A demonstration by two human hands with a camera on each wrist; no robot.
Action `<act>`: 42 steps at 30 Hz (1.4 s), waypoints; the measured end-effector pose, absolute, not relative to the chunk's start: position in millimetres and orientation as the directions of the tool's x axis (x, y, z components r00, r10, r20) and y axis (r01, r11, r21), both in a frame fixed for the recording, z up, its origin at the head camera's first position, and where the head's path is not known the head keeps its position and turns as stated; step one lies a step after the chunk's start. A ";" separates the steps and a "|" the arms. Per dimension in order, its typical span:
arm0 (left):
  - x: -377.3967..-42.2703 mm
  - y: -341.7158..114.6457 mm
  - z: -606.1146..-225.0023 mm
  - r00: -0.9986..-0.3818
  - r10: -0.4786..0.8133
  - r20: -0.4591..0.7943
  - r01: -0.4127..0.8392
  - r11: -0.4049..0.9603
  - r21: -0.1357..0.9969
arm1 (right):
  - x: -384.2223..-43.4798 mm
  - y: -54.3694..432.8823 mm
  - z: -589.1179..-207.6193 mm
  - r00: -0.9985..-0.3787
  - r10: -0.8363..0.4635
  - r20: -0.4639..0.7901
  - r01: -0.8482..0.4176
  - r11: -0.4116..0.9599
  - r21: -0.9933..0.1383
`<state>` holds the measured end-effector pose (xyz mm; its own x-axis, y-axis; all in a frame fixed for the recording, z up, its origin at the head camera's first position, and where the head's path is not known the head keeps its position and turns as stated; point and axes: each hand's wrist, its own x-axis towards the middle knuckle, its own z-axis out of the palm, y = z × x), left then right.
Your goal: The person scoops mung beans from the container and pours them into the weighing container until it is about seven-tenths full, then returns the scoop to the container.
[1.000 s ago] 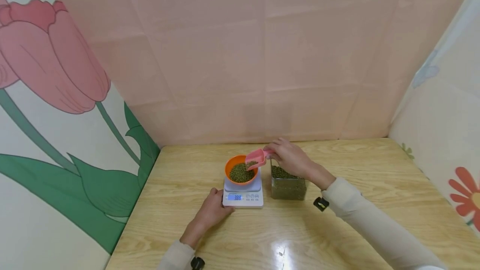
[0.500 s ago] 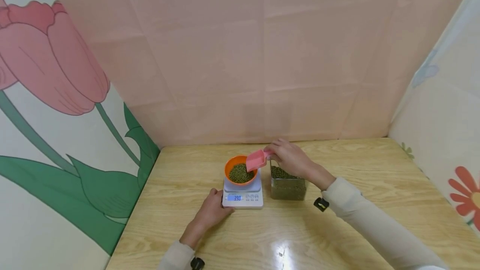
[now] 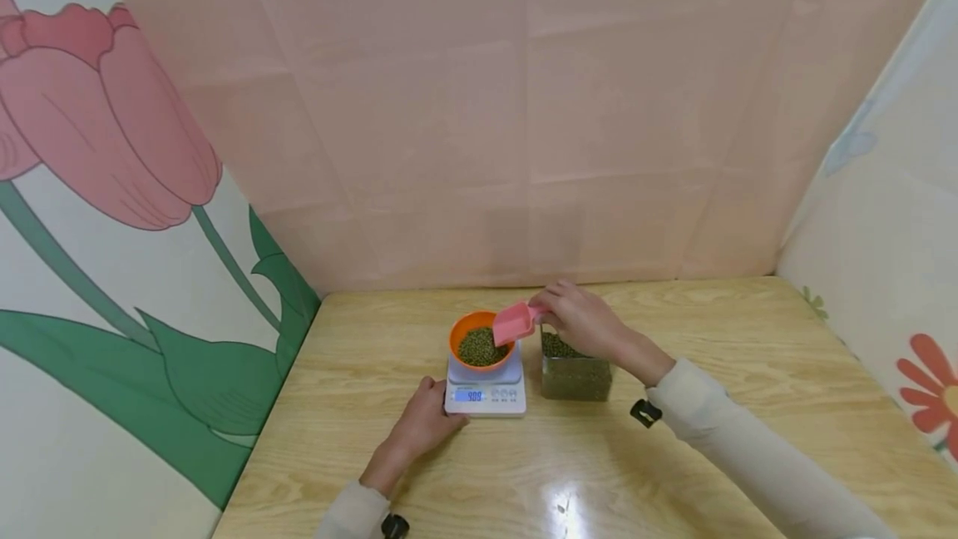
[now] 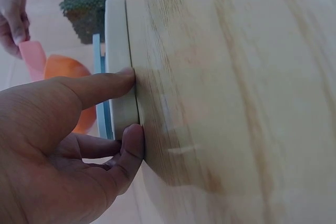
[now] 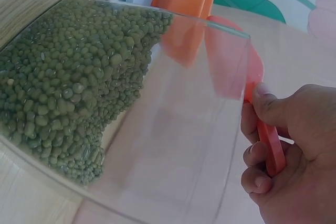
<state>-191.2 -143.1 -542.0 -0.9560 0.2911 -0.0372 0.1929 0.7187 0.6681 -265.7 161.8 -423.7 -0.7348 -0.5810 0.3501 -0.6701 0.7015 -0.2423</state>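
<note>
The scale (image 3: 485,395) is pinched by the left grip (image 3: 428,420), the scoop (image 3: 513,324) by the right grip (image 3: 582,319); pouring seems nearly finished, withdrawal from the bowl (image 3: 466,325) called for.

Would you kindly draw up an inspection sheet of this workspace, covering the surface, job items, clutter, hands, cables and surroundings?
Surface: wood-grain table.
White scale: on the table, display lit, digits too small to read surely.
Orange bowl: on the scale, holding green beans.
Clear container: right of the scale, apart from it, partly filled with green beans.
Pink scoop: over the bowl's right side; contact with the rim cannot be told.
Clutter: nothing seen.
Left hand: holds the scale's near left corner.
Right hand: grips the scoop's handle.
Cables: nothing seen.
Surroundings: pink backdrop behind, tulip mural left, red flower right.
</note>
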 end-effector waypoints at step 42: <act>-191.7 -143.0 -541.1 -0.958 0.283 -0.056 0.172 0.715 0.678 | -247.8 207.7 -402.7 -0.733 -0.513 0.447 -0.638 0.747 -0.189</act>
<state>-191.7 -143.0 -541.1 -0.9576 0.2828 -0.0556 0.1717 0.7146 0.6781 -247.8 207.7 -402.7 -0.7329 -0.5128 0.4471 -0.6376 0.7469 -0.1886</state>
